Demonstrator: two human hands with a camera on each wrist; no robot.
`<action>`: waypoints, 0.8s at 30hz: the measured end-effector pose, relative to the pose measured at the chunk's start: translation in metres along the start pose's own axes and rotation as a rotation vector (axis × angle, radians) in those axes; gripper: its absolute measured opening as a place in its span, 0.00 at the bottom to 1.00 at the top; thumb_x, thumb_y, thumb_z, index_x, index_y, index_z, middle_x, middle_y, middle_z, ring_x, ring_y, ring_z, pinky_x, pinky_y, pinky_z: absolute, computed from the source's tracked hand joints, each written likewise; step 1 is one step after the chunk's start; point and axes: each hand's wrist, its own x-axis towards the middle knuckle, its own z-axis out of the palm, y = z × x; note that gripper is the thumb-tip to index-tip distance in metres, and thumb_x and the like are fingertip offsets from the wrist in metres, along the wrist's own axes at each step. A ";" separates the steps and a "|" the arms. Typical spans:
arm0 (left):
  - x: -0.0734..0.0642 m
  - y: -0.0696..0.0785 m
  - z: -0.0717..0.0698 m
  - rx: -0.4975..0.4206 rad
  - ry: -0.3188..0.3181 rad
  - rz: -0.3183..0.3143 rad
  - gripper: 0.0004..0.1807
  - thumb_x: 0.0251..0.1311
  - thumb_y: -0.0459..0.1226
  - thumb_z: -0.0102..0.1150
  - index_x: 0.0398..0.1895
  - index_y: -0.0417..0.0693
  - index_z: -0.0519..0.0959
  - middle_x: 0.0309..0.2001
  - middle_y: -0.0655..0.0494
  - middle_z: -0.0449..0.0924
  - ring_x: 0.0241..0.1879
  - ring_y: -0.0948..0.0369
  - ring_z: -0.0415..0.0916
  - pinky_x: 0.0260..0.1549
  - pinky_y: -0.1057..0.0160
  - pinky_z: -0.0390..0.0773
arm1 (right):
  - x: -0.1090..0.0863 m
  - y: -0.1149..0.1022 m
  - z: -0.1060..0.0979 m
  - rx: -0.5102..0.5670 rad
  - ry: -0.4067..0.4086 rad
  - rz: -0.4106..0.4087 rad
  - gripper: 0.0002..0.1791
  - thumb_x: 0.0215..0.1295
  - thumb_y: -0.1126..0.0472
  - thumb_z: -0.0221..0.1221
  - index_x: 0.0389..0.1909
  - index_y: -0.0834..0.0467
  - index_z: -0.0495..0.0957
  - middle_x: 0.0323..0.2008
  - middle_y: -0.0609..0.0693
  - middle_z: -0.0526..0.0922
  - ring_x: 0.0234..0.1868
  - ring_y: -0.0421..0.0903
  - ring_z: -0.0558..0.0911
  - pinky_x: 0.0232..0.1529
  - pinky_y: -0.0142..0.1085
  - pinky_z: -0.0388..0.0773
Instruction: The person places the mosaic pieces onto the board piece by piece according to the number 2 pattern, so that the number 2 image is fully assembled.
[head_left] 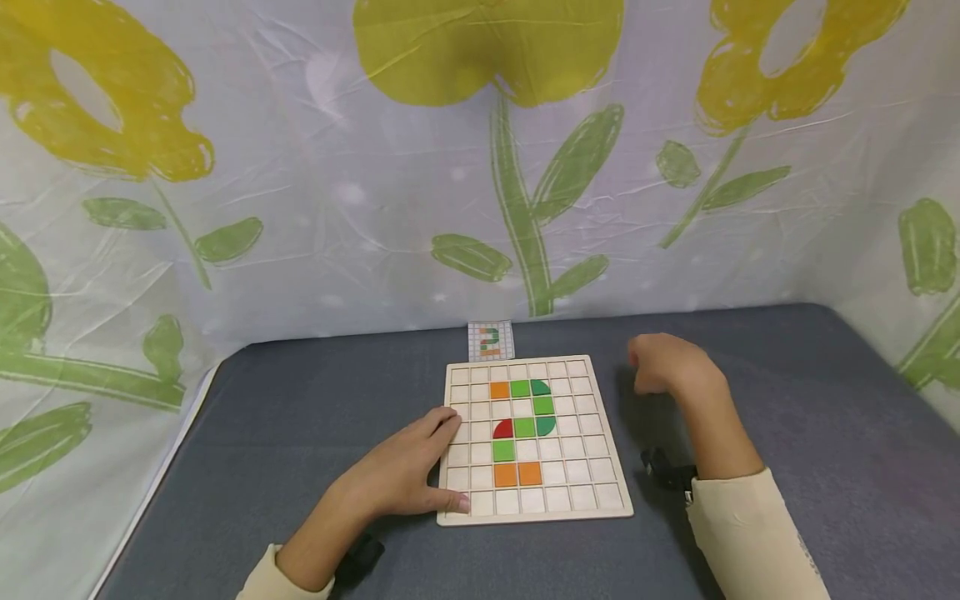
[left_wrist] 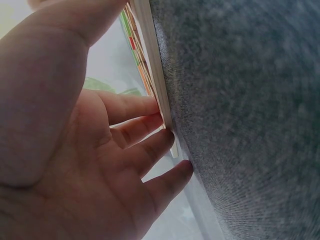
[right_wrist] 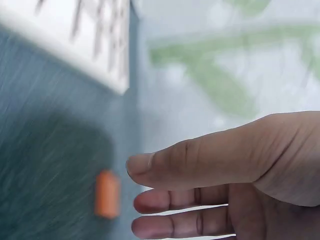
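A square wooden grid board (head_left: 536, 518) lies on the table, with orange and green square tiles, a red quarter-round tile (head_left: 503, 429) and dark green quarter-round tiles set in it. My left hand (head_left: 405, 471) rests at its left side, thumb on the near left corner, fingertips along the edge. In the left wrist view those fingers (left_wrist: 150, 152) touch the board's side, fairly straight. My right hand (head_left: 671, 367) hovers right of the board with nothing in it. Below its fingertips, in the right wrist view, an orange block (right_wrist: 107, 195) lies on the table, hidden in the head view.
A small pattern card (head_left: 491, 342) lies just behind the board, printed with a similar coloured figure. Dark grey cloth (head_left: 300, 408) covers the table. A white curtain with yellow flowers (head_left: 337, 208) stands along the back and sides.
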 end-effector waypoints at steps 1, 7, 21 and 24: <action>0.000 0.000 0.000 0.000 -0.001 0.000 0.60 0.53 0.67 0.65 0.76 0.35 0.58 0.74 0.42 0.56 0.71 0.47 0.60 0.64 0.47 0.68 | 0.004 0.006 0.002 0.002 -0.005 0.012 0.07 0.61 0.73 0.60 0.39 0.66 0.77 0.36 0.58 0.77 0.32 0.51 0.71 0.32 0.44 0.71; -0.001 0.000 -0.001 -0.003 -0.005 -0.006 0.59 0.54 0.66 0.66 0.76 0.35 0.57 0.74 0.41 0.56 0.71 0.46 0.59 0.64 0.47 0.67 | 0.020 0.023 0.014 0.040 0.021 -0.003 0.23 0.58 0.80 0.46 0.15 0.52 0.55 0.18 0.45 0.49 0.22 0.43 0.47 0.25 0.38 0.48; 0.000 0.000 0.000 -0.002 -0.005 -0.005 0.60 0.53 0.67 0.65 0.76 0.35 0.57 0.74 0.42 0.56 0.71 0.47 0.60 0.64 0.47 0.67 | 0.019 0.031 0.011 0.127 0.026 0.007 0.14 0.58 0.74 0.64 0.45 0.70 0.77 0.43 0.64 0.78 0.31 0.53 0.77 0.32 0.43 0.76; 0.000 0.000 0.001 0.002 -0.006 -0.007 0.60 0.53 0.68 0.65 0.77 0.36 0.57 0.74 0.43 0.56 0.71 0.47 0.60 0.64 0.47 0.67 | 0.018 0.030 0.011 0.133 0.000 0.019 0.16 0.57 0.75 0.65 0.47 0.70 0.77 0.44 0.64 0.78 0.32 0.54 0.78 0.33 0.44 0.77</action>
